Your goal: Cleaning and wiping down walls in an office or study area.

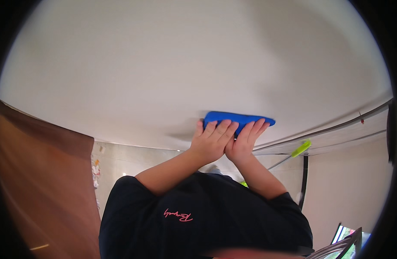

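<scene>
A folded blue cloth lies flat against a broad white wall surface in front of me. My left hand presses the cloth's left part, its fingers spread over the lower edge. Beside it, my right hand holds the right part, fingers angled up toward the narrow right end. The two hands touch or nearly touch near their thumbs, which are mostly hidden. Around the cloth and hands, soft shadows fall on the white surface.
A brown panel stands at my left. Below the white surface, pale floor shows, with small scattered items near the panel. At right, a lime-green handle on a thin pole leans by a dark-edged ledge.
</scene>
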Tool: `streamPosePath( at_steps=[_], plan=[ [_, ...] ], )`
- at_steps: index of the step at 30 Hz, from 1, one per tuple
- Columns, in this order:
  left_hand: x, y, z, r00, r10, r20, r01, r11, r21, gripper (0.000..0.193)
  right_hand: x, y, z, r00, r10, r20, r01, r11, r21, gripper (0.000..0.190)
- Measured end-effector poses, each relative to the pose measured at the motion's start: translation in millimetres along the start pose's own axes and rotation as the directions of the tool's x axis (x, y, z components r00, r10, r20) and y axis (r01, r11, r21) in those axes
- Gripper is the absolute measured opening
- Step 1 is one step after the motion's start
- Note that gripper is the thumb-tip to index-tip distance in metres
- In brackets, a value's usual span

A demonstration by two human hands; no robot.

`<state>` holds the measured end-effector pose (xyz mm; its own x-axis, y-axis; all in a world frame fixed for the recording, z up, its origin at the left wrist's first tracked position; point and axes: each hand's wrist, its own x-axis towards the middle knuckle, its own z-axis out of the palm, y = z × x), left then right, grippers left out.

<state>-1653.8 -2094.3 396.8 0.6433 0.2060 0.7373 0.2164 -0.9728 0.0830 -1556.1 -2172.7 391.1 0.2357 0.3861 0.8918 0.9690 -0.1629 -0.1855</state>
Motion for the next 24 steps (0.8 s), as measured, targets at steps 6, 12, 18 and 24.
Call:
streamPosePath(
  at_steps=[6,12,18,24],
  plan=[
    [-16,-56,-23,0.985,-0.009,-0.173,0.029,0.993,0.112,0.039,25,-48,37,0.991,-0.110,-0.081,0.107,0.993,-0.048,0.063],
    [-59,-104,-37,1.000,0.021,0.015,-0.023,0.993,0.116,0.040,-25,-79,91,0.993,-0.122,0.005,0.122,0.986,-0.110,0.056],
    [-7,-153,-114,0.977,0.059,-0.206,-0.004,0.966,0.258,0.037,82,-149,90,0.988,-0.139,-0.063,0.134,0.987,-0.085,0.061],
    [-85,-187,-80,0.999,0.031,-0.005,-0.030,0.994,0.107,0.039,-4,-156,145,0.985,-0.164,-0.051,0.153,0.972,-0.179,0.055]
  ],
)
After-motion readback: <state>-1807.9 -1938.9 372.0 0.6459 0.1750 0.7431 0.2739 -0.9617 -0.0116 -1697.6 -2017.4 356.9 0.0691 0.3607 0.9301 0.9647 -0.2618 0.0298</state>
